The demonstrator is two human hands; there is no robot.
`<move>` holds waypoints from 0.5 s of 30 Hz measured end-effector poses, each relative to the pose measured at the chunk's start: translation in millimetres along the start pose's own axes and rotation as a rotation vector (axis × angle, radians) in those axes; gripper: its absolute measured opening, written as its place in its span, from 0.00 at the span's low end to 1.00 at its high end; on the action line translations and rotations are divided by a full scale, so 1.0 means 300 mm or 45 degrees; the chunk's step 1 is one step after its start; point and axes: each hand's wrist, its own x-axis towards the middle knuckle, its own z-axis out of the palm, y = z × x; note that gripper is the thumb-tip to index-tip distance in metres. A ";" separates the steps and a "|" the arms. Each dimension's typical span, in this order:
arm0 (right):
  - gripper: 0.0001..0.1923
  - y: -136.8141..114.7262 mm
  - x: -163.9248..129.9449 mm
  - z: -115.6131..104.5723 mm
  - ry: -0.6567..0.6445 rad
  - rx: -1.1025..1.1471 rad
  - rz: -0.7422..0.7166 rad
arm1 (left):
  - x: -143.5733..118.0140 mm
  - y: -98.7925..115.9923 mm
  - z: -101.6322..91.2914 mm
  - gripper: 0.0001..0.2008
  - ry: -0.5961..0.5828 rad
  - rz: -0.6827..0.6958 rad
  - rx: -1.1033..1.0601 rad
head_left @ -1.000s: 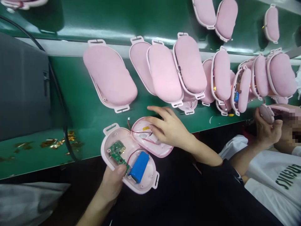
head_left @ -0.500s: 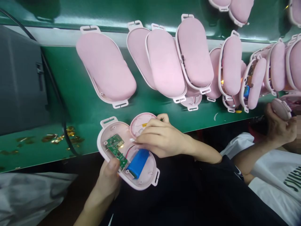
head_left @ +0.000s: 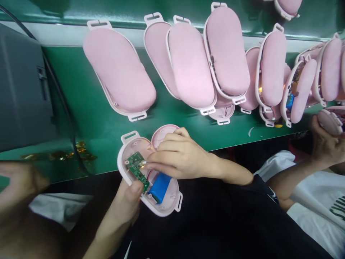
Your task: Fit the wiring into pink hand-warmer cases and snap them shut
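Note:
My left hand grips the lower left edge of an open pink plastic shell, thumb on the rim. Inside the shell lie a green circuit board and a blue battery pack with thin red and black wires. My right hand is closed in a pinch above the board, on a small white wire connector at the board's edge. Behind those fingers shows a second pink shell half; whether they also touch it is hidden.
Several pink cases lie in a row along the green bench. At left stand a grey box and a black cable, near gold scraps. A co-worker's blurred hand is at left; another person's hand holds a case at right.
My right hand has moved left and brought the white connector from above the shell's middle to the circuit board. A co-worker's blurred hand has come in at the left. The view has shifted slightly.

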 end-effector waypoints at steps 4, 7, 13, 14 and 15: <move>0.18 0.001 0.007 0.004 -0.074 0.025 0.012 | 0.003 0.024 0.015 0.34 -0.076 0.038 0.073; 0.17 -0.006 0.013 -0.003 -0.135 0.081 0.103 | 0.005 0.045 0.032 0.34 -0.129 0.076 0.140; 0.16 -0.018 0.048 -0.046 -0.323 0.327 0.266 | 0.024 0.072 0.053 0.38 -0.205 0.196 0.370; 0.15 -0.016 0.056 -0.051 -0.363 0.357 0.298 | 0.029 0.074 0.056 0.38 -0.203 0.190 0.376; 0.14 -0.014 0.063 -0.052 -0.405 0.375 0.324 | 0.033 0.076 0.059 0.38 -0.193 0.186 0.378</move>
